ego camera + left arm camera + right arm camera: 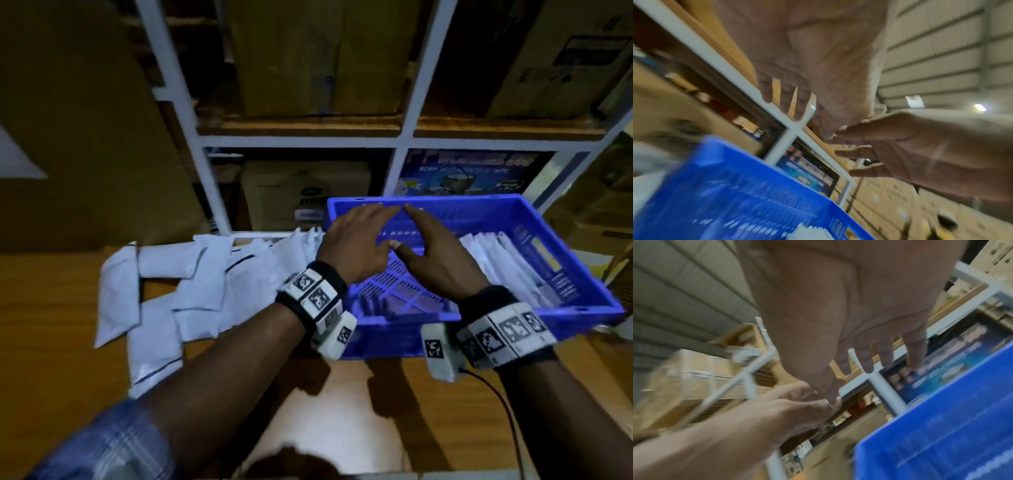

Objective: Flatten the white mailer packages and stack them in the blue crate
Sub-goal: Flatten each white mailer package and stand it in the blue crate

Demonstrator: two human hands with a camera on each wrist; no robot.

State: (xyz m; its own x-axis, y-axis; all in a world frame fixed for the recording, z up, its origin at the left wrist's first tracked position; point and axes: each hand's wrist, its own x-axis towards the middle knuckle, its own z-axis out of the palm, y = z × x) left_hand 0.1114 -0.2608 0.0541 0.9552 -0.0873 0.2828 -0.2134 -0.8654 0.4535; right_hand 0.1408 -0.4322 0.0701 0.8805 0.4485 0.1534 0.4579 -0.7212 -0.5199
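Roughly, progress: part done, I judge
Done: a row of flattened mailers [507,263] lies at the right side of the blue crate [582,236]
Left: loose mailers [191,284] heaped on the table [51,342] just left of the crate
Hands: left hand [356,240] and right hand [435,250] hover over the crate's bare floor; fingers straight, slightly spread, holding nothing; fingertips nearly meet

- One blue crate [579,301] is seen on the table.
- Roughly seven loose white mailers [191,277] are counted beside it; overlaps blur the exact number.
- Several stacked mailers [507,260] are seen inside, uncountable.
- Two hands, left hand [352,240] and right hand [438,253], are seen.
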